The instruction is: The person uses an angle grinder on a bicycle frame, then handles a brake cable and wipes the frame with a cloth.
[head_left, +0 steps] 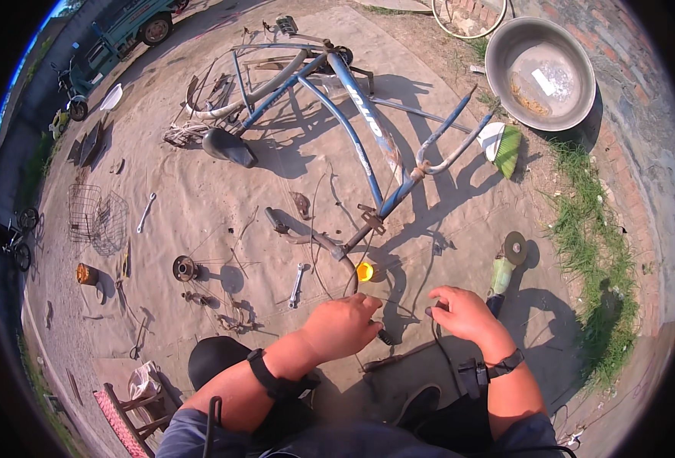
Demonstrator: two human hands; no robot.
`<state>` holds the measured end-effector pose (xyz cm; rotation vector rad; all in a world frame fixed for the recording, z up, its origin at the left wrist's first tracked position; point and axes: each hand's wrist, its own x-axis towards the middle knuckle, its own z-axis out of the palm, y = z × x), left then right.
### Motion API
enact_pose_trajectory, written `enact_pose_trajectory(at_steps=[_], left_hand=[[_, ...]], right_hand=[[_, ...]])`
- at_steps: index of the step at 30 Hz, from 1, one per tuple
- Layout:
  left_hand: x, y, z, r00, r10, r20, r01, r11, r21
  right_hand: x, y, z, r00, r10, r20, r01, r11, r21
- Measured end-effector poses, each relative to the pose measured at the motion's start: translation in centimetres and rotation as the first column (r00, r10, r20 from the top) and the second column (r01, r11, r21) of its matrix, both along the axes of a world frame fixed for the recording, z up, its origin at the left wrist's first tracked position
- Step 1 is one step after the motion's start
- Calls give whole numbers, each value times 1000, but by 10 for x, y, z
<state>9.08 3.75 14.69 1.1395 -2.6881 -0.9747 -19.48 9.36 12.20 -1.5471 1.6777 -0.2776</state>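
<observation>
My left hand grips the curved handlebar near its black grip. The handlebar joins an old blue bicycle frame lying on the dusty ground sheet, with the fork pointing up to the right. My right hand is curled at a thin dark cable, which appears pinched between thumb and finger. A yellow cup stands just beyond my hands. A wrench lies to their left, and an angle grinder lies to the right.
Left are a wire basket, a hub, an orange can, another wrench and a stool. A cargo tricycle stands back left. A metal basin, broom head, grass and brick wall edge the right.
</observation>
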Motion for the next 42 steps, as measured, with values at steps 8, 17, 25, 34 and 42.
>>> enact_pose_trajectory(at_steps=[8, 17, 25, 34, 42], left_hand=[[-1, -1, 1, 1000, -3, 5, 3, 1000, 23], [1, -2, -5, 1000, -1, -13, 1, 1000, 0], [1, -2, -4, 1000, 0, 12, 0, 1000, 23], [1, -2, -4, 1000, 1, 8, -2, 1000, 31], [1, -2, -3, 1000, 6, 2, -6, 1000, 18]], right_hand=[[1, -1, 1, 1000, 7, -14, -7, 1000, -1], [1, -3, 1, 1000, -2, -3, 2, 1000, 19], [2, -4, -1, 1000, -2, -9, 3, 1000, 21], [2, -5, -2, 1000, 6, -21, -5, 1000, 30], [2, -6, 0, 1000, -1, -8, 2, 999, 32]])
